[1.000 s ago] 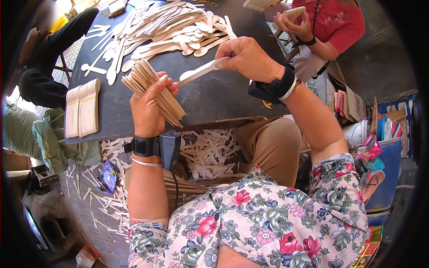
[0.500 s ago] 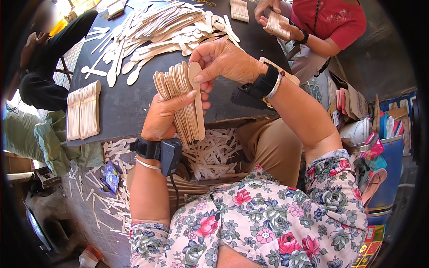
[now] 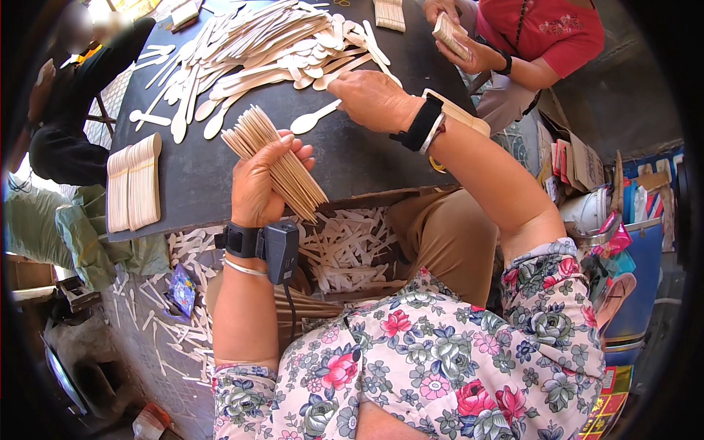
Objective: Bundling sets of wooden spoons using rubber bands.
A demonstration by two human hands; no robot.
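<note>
My left hand (image 3: 260,180) is closed around a thick bundle of wooden spoons (image 3: 282,165), tilted and seen edge-on over the table's near edge. My right hand (image 3: 370,101) is at the near side of the loose spoon pile, its fingers curled down. A single wooden spoon (image 3: 306,122) runs from under those fingers, its bowl pointing left; the fingertips on its handle are partly hidden. Beyond lies a big loose heap of wooden spoons (image 3: 257,40) on the dark table (image 3: 220,172).
Neat spoon stacks (image 3: 134,183) lie at the table's left edge, another bundle (image 3: 389,15) at the far side. Across on the right a person in red holds a spoon bundle (image 3: 452,37). Another person sits at far left. Spoons (image 3: 345,249) litter the area below the table.
My right hand has left the bundle and moved up and right to the loose spoons. My left hand has turned the bundle so its edges show. The person in red has tilted their bundle.
</note>
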